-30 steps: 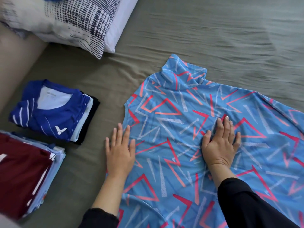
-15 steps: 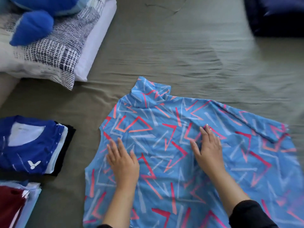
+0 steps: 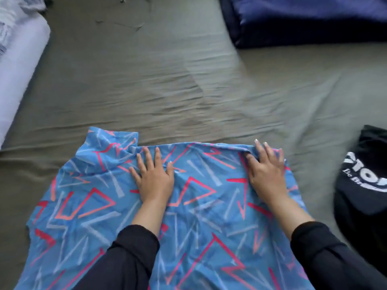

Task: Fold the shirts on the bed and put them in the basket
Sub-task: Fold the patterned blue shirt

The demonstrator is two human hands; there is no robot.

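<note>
Head view, looking down on the bed. I see a light-blue shirt printed with red and pale angular line motifs (image 3: pixel 201 206) spread flat on the olive-green bed sheet (image 3: pixel 167 91), its lower part running out of the bottom edge. One crumpled corner of the shirt, probably a sleeve or collar (I cannot tell which), stands up at its far left.

The left hand (image 3: pixel 154 178) lies palm down on the shirt near its far edge, fingers (image 3: pixel 149 159) straight and spread, pressing the cloth and gripping nothing. The right hand (image 3: pixel 267 172) rests at the shirt's far right corner; its fingers (image 3: pixel 260 148) reach over the raised, folded edge of the fabric there, with the thumb against the cloth below that edge. Whether the fingers actually pinch the fold or only press on it I cannot tell, since the frame is blurred. Both forearms wear black sleeves (image 3: pixel 129 254).

Around the shirt: a black garment with white lettering (image 3: pixel 364 185) lies bunched on the sheet to the right, apart from the shirt. A dark navy cushion or folded blanket (image 3: pixel 314 17) occupies the far right of the bed. A white pillow (image 3: pixel 18 70) sits at the left edge. The sheet between these is wrinkled.
</note>
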